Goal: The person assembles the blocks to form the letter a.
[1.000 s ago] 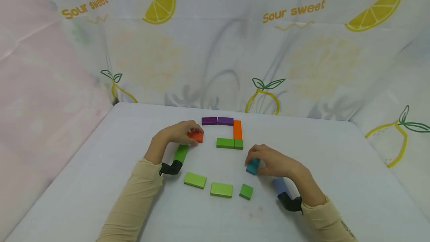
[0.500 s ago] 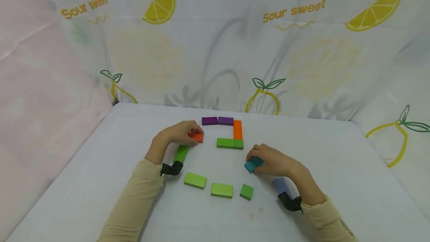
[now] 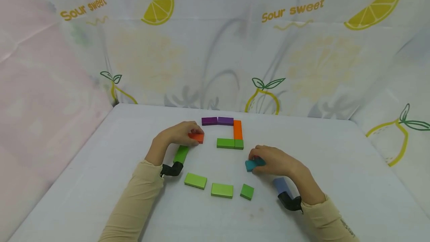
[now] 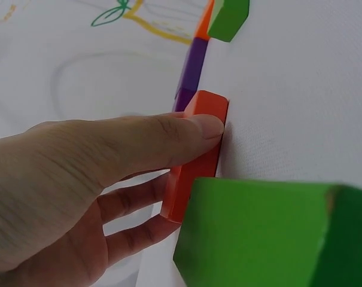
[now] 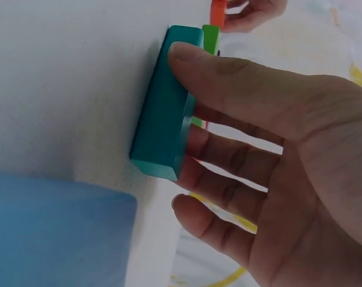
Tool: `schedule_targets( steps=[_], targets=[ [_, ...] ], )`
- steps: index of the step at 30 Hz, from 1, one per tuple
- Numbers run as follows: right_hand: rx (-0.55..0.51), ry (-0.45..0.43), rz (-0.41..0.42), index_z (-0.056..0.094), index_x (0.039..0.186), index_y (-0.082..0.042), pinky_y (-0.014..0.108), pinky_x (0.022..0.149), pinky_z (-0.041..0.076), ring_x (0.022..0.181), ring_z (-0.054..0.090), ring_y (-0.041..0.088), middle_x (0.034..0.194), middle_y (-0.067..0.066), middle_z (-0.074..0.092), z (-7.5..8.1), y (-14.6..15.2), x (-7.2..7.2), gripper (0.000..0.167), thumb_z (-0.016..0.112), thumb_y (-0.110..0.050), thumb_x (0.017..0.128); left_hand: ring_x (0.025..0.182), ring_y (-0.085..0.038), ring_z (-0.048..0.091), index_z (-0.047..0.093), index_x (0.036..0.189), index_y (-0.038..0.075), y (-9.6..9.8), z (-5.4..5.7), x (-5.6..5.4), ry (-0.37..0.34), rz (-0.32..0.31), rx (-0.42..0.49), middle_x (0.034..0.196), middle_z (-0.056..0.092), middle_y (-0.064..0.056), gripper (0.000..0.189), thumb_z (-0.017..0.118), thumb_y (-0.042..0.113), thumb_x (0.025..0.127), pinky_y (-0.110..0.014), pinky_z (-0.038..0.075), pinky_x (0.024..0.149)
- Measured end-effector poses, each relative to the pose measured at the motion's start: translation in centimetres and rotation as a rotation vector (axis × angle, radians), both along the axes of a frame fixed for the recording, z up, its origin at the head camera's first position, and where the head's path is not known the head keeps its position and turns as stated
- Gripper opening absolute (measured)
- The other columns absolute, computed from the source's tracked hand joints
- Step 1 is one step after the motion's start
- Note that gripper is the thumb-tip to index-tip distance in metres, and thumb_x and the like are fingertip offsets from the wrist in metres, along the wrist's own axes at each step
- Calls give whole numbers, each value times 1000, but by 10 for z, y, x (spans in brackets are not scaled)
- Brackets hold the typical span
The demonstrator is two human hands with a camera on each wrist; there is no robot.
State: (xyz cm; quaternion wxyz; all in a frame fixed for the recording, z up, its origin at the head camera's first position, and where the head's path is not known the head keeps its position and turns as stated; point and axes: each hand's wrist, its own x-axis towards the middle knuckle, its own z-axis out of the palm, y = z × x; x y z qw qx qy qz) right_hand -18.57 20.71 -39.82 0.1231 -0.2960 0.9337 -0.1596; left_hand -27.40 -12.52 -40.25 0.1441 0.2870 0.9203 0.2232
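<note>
At the left of the block arrangement, my left hand (image 3: pixel 178 133) pinches a red-orange block (image 4: pixel 189 182), thumb on its near face and fingers behind it. A green block (image 3: pixel 181 154) lies by that wrist and looms large in the left wrist view. My right hand (image 3: pixel 277 160) holds a teal block (image 5: pixel 160 110) between thumb and fingers, close over the white tabletop. In the head view the teal block lies nearly crosswise, partly covered by the fingers. Under the right wrist is a blue block (image 3: pixel 281 187), partly hidden by the black wrist mount.
Two purple blocks (image 3: pixel 217 121) sit end to end at the back, joined by an orange block (image 3: pixel 237 129) and green blocks (image 3: pixel 226 143). Nearer the front lie two lime-green blocks (image 3: pixel 222 190) and a small green cube (image 3: pixel 246 191). A lemon-print cloth (image 3: pixel 215 48) hangs behind.
The teal block in my right hand has turned from pointing mostly away from me to lying nearly sideways. My left hand and its red-orange block have stayed in place.
</note>
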Motion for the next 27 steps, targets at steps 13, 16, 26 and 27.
schedule_targets(
  steps=[13, 16, 26, 27],
  targets=[
    [16, -19, -41, 63, 105, -12, 26, 71, 45, 79, 52, 10, 88, -6, 58, -1, 1, -1, 29, 72, -28, 82, 100, -21, 50, 63, 120, 7, 5, 0, 2, 20, -38, 18, 112, 60, -7, 37, 69, 16, 85, -35, 44, 91],
    [9, -21, -44, 63, 104, -13, 24, 69, 44, 77, 51, 8, 86, -6, 59, 0, 2, -1, 27, 71, -28, 83, 96, -20, 49, 64, 119, 6, 9, -1, 1, 32, -64, 29, 108, 60, -6, 36, 70, 17, 84, -32, 43, 86],
    [-64, -83, -68, 61, 100, -17, 21, 62, 44, 70, 51, 7, 82, -7, 58, -1, -1, -3, 20, 66, -29, 85, 97, -19, 49, 63, 119, 10, 13, -5, -2, 21, -65, 26, 109, 60, -4, 36, 70, 20, 85, -33, 43, 88],
    [-75, -89, -62, 61, 100, -17, 21, 62, 44, 70, 52, 7, 82, -7, 58, -1, -2, -3, 20, 66, -29, 85, 97, -19, 49, 63, 118, 10, 13, -6, -2, 22, -65, 22, 109, 60, -4, 36, 70, 20, 85, -33, 43, 88]
  ],
)
